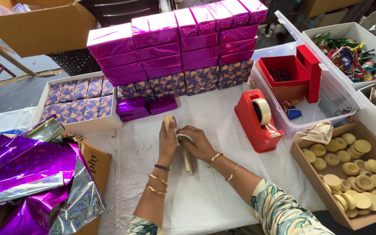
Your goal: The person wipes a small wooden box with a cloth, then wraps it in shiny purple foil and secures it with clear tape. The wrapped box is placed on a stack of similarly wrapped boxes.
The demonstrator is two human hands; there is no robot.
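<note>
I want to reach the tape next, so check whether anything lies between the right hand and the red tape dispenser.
Nothing visible does. The right hand rests on the pale wooden piece with the left hand; only bare white table cover lies between it and the red tape dispenser.

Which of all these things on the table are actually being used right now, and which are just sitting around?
In use:
left hand
right hand
pale wooden pieces held between both hands

Lying about:
red tape dispenser
stacked magenta boxes
tray of wooden discs
purple foil sheets
red basket
</note>
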